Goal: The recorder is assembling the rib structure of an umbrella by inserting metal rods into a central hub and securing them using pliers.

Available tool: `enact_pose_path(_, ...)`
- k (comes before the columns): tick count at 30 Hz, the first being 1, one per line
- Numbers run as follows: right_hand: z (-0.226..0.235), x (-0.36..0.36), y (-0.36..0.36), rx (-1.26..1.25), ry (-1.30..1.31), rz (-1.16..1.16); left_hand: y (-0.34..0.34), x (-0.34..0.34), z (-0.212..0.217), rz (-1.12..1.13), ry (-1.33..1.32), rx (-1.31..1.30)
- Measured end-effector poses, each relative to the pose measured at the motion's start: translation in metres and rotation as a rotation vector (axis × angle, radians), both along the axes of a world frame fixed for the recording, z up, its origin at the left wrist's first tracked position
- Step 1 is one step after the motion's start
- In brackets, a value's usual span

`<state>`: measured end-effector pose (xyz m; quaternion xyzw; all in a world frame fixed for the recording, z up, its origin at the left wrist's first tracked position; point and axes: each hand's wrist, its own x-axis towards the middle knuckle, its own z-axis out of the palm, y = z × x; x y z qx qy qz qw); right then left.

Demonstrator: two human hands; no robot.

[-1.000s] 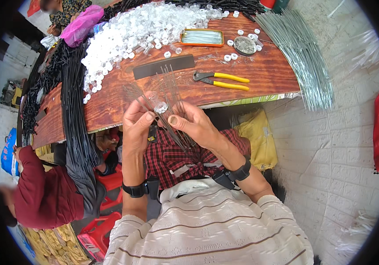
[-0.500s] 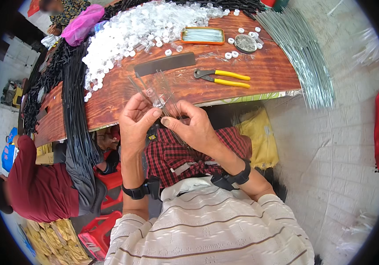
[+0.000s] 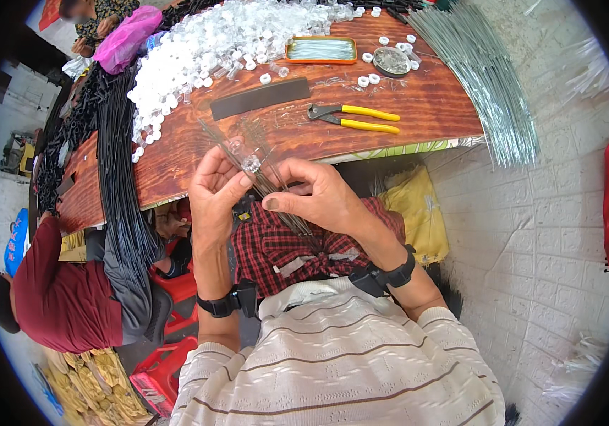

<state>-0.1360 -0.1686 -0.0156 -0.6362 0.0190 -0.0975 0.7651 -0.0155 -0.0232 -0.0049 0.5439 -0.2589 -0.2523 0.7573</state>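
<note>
My left hand point(image 3: 216, 195) pinches a small clear plastic piece point(image 3: 250, 164) between thumb and fingers, just in front of the wooden table's point(image 3: 425, 106) near edge. My right hand point(image 3: 315, 199) holds a bundle of thin metal wires point(image 3: 276, 192) that cross up through the left hand's fingers and fan out above the clear piece. Both hands sit close together over my lap, which is covered with red checked cloth point(image 3: 283, 248). Black bands circle both wrists.
On the table lie yellow-handled pliers point(image 3: 358, 118), a dark flat strip point(image 3: 260, 98), an orange tray of wires point(image 3: 321, 50), a round tin point(image 3: 392, 61), a heap of clear plastic pieces point(image 3: 212, 42), black rods point(image 3: 116, 163) and silver wires point(image 3: 489, 85). A person in red point(image 3: 63, 298) crouches at left.
Both hands have stayed together at the table's edge, shifting slightly; the wires and clear piece remain held between them.
</note>
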Motion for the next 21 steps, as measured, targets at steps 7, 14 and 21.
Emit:
enact_pose_path(7, -0.005, -0.005, -0.01, 0.142, 0.073, 0.161, 0.009, 0.004, -0.002, -0.085, -0.039, 0.015)
enact_pose_path(14, 0.004, -0.008, -0.012, 0.237, -0.023, 0.028, 0.01, 0.008, -0.008, -0.08, -0.025, 0.001)
enact_pose_path(21, -0.003, 0.003, -0.026, 0.338, 0.132, 0.166, 0.009, 0.006, -0.005, -0.135, -0.006, -0.037)
